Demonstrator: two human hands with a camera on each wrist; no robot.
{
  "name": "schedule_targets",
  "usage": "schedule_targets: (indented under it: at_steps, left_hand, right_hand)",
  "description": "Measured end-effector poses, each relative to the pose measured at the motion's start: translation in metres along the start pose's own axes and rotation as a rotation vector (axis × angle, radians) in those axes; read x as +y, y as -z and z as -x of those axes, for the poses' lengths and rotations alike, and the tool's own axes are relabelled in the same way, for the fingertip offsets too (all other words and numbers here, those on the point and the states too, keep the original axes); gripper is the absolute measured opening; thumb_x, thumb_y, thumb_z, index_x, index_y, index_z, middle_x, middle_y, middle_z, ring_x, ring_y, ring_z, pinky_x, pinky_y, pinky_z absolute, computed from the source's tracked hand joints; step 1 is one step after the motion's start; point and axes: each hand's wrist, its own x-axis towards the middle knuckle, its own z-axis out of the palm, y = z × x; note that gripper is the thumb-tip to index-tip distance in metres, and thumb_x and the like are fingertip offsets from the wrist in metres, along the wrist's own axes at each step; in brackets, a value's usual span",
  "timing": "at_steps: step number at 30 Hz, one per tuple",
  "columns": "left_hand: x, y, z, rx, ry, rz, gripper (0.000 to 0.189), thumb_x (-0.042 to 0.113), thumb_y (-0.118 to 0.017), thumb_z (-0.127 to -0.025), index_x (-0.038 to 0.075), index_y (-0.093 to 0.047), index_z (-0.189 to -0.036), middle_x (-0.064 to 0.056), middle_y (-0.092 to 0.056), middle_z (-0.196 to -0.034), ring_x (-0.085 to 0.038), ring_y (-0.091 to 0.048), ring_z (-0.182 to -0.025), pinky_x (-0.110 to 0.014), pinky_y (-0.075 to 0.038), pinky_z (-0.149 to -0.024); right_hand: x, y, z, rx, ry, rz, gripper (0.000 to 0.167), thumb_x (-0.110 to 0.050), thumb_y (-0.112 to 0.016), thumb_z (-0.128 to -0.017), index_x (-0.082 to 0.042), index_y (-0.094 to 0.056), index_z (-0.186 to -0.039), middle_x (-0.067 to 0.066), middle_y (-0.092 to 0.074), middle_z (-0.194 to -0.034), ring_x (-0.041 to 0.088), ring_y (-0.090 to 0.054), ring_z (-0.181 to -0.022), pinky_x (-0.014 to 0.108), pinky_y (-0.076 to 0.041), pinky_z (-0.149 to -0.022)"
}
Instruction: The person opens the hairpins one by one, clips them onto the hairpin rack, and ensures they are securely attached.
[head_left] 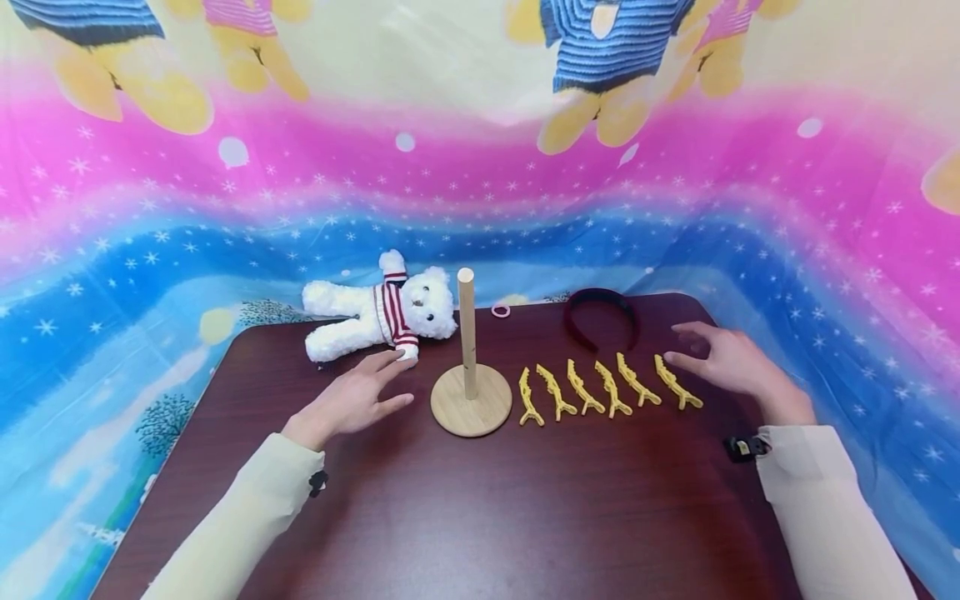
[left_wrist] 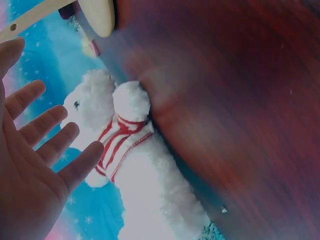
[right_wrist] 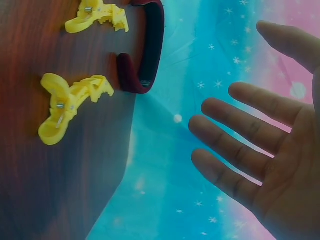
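My left hand (head_left: 348, 400) hovers near a white teddy bear (head_left: 358, 321) in a red-striped sweater, its fingers spread and holding nothing. In the left wrist view the fingers of the left hand (left_wrist: 37, 165) are loosely extended beside the bear (left_wrist: 150, 185). Over the table's right side, my right hand (head_left: 731, 360) is extended near the rightmost yellow hair clip (head_left: 677, 383) and holds nothing. The right wrist view has the right hand (right_wrist: 280, 150) with fingers apart, away from a yellow clip (right_wrist: 70, 105) and a dark red headband (right_wrist: 155, 45).
A wooden stand (head_left: 471, 400) with an upright rod occupies the table's middle. Several yellow clips (head_left: 577, 387) form a row to its right. Behind them lie a pink hair tie (head_left: 500, 312) and the headband (head_left: 573, 321). A printed cloth (head_left: 480, 183) hangs around the dark table (head_left: 480, 517).
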Motion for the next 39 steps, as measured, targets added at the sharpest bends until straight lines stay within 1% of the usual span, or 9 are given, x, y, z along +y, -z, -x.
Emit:
schedule_targets:
  at_steps: [4, 9, 13, 16, 22, 24, 29, 34, 39]
  left_hand:
    - [0.003, -0.006, -0.002, -0.021, 0.004, 0.021, 0.063, 0.051, -0.059, -0.097, 0.025, -0.042, -0.153, -0.010, -0.038, -0.159, -0.031, -0.038, -0.146, -0.051, -0.040, -0.114]
    - [0.007, -0.016, -0.004, -0.027, -0.033, 0.029, 0.064, 0.051, -0.058, -0.097, 0.026, -0.040, -0.154, -0.010, -0.038, -0.159, -0.030, -0.039, -0.146, -0.050, -0.041, -0.113]
    - [0.011, -0.023, -0.005, -0.048, -0.054, 0.039, 0.066, 0.051, -0.058, -0.097, 0.027, -0.037, -0.155, -0.009, -0.037, -0.160, -0.029, -0.039, -0.146, -0.049, -0.043, -0.112]
    - [0.014, -0.028, -0.006, -0.062, -0.061, 0.049, 0.066, 0.050, -0.059, -0.097, 0.027, -0.037, -0.155, -0.008, -0.036, -0.160, -0.028, -0.039, -0.146, -0.048, -0.044, -0.111]
    - [0.019, -0.037, -0.010, -0.069, -0.100, 0.057, 0.066, 0.047, -0.062, -0.096, 0.025, -0.039, -0.154, -0.009, -0.037, -0.160, -0.029, -0.038, -0.147, -0.048, -0.043, -0.112]
    - [0.021, -0.041, -0.011, -0.075, -0.100, 0.052, 0.066, 0.047, -0.062, -0.096, 0.025, -0.039, -0.154, -0.009, -0.037, -0.160, -0.029, -0.037, -0.147, -0.047, -0.043, -0.112]
    - [0.024, -0.047, -0.011, -0.115, -0.093, 0.043, 0.066, 0.049, -0.060, -0.097, 0.029, -0.037, -0.155, -0.010, -0.035, -0.161, -0.029, -0.036, -0.148, -0.048, -0.043, -0.112]
    - [0.028, -0.054, -0.011, -0.125, -0.129, 0.039, 0.064, 0.047, -0.061, -0.097, 0.026, -0.041, -0.153, -0.014, -0.037, -0.159, -0.031, -0.038, -0.146, -0.048, -0.043, -0.112]
    - [0.031, -0.058, -0.010, -0.131, -0.156, 0.014, 0.060, 0.046, -0.061, -0.097, 0.024, -0.045, -0.150, -0.017, -0.039, -0.157, -0.034, -0.039, -0.145, -0.049, -0.041, -0.113]
  right_hand:
    - [0.004, -0.004, 0.004, -0.012, 0.003, -0.028, 0.065, -0.052, -0.064, -0.093, -0.009, -0.053, -0.141, 0.020, -0.070, -0.120, 0.037, -0.068, -0.107, 0.059, -0.050, -0.092]
    - [0.009, -0.010, 0.009, -0.019, 0.000, -0.032, 0.058, -0.048, -0.065, -0.094, -0.009, -0.058, -0.136, 0.017, -0.071, -0.118, 0.033, -0.069, -0.102, 0.054, -0.052, -0.087]
    - [0.013, -0.015, 0.012, -0.027, -0.005, -0.035, 0.053, -0.047, -0.066, -0.094, -0.010, -0.062, -0.132, 0.014, -0.072, -0.115, 0.029, -0.070, -0.099, 0.047, -0.054, -0.083]
    - [0.016, -0.018, 0.015, -0.031, -0.014, -0.039, 0.053, -0.047, -0.067, -0.093, -0.009, -0.064, -0.130, 0.012, -0.073, -0.113, 0.029, -0.070, -0.099, 0.045, -0.054, -0.081]
    - [0.024, -0.024, 0.018, -0.047, -0.034, -0.046, 0.054, -0.047, -0.067, -0.093, -0.006, -0.065, -0.128, 0.012, -0.074, -0.111, 0.030, -0.070, -0.100, 0.043, -0.055, -0.079]
    - [0.027, -0.026, 0.019, -0.058, -0.042, -0.048, 0.055, -0.048, -0.067, -0.093, -0.006, -0.065, -0.128, 0.011, -0.073, -0.111, 0.029, -0.070, -0.100, 0.042, -0.056, -0.079]
    - [0.031, -0.031, 0.021, -0.092, -0.057, -0.057, 0.055, -0.049, -0.067, -0.093, -0.007, -0.065, -0.127, 0.008, -0.073, -0.110, 0.024, -0.069, -0.097, 0.038, -0.055, -0.076]
    - [0.037, -0.036, 0.021, -0.120, -0.074, -0.057, 0.054, -0.049, -0.070, -0.091, -0.007, -0.067, -0.125, 0.006, -0.073, -0.107, 0.019, -0.067, -0.092, 0.035, -0.052, -0.073]
    - [0.048, -0.044, 0.021, -0.116, -0.089, -0.056, 0.056, -0.052, -0.074, -0.086, -0.008, -0.069, -0.120, 0.004, -0.073, -0.102, 0.016, -0.066, -0.089, 0.034, -0.052, -0.074]
